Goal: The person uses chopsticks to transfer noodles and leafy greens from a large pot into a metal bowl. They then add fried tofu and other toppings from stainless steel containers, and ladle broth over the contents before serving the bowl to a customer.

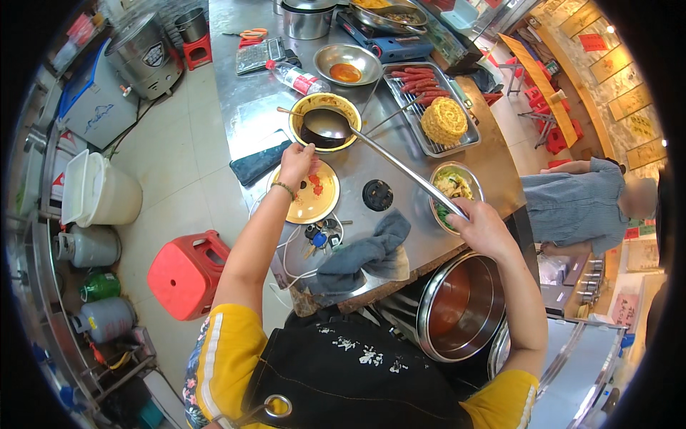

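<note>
My right hand [477, 227] is closed around the long metal handle of a ladle [400, 166]. The ladle's round bowl rests over the mouth of a yellow enamel pot [351, 106] with dark contents, where a small spoon handle [287, 111] also sticks out. At that pot's near rim, my left hand [296, 164] has its fingers closed on the edge. Partly beneath my left wrist lies a yellow lid [325, 204] with red stains. Below my right hand stands a large steel pot [464, 300] of reddish liquid. A bowl [480, 187] with greens and yellow food sits beyond the hand.
Sausages [418, 80] and a stack of yellow noodles [444, 120] lie on a rack tray. Around the pot are a steel bowl [348, 64], bottle [296, 76], dark pouch [259, 161], keys [319, 239] and grey cloth [368, 250]. A red stool [182, 279] stands left; another person [579, 204], right.
</note>
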`<state>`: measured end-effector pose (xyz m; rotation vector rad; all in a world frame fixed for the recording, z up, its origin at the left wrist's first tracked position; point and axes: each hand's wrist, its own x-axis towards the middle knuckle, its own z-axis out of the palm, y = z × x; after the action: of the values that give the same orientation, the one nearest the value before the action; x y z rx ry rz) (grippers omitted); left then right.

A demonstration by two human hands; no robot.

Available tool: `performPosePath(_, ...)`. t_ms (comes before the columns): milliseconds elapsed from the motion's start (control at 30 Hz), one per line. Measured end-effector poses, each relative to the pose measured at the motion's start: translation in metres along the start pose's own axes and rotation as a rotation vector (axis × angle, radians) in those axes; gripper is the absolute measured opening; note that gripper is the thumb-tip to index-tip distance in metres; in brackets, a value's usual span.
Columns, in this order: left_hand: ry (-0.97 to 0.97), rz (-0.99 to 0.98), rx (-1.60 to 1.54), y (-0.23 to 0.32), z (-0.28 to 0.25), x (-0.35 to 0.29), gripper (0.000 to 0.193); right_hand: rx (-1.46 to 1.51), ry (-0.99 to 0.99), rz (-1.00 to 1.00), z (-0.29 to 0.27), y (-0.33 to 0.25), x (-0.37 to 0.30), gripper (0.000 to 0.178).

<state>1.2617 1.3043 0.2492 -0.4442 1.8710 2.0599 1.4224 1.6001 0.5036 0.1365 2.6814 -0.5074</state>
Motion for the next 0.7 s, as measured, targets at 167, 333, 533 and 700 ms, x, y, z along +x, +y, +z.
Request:
performPosePath(167, -0.019, -0.088, -0.234, 0.008, 0.012, 0.005, 0.014, 0.063, -0.1, -0.017, -0.007, 0.004, 0.009, 0.023)
performPosePath(333, -0.009, -0.104, -0.352, 0.01, 0.015, 0.005, 0.012, 0.302, -0.232, 0.11, -0.006, 0.015, 0.018, 0.019)
performPosePath(533, -0.025, -0.107, -0.386, 0.008, 0.014, 0.008, 0.012, 0.495, -0.327, 0.258, -0.001, 0.025, 0.02, 0.016)
performPosePath(700, 0.01, -0.134, -0.363, 0.015, 0.015, 0.003, 0.011, 0.568, -0.372, 0.28, 0.002, 0.031, 0.022, 0.011)
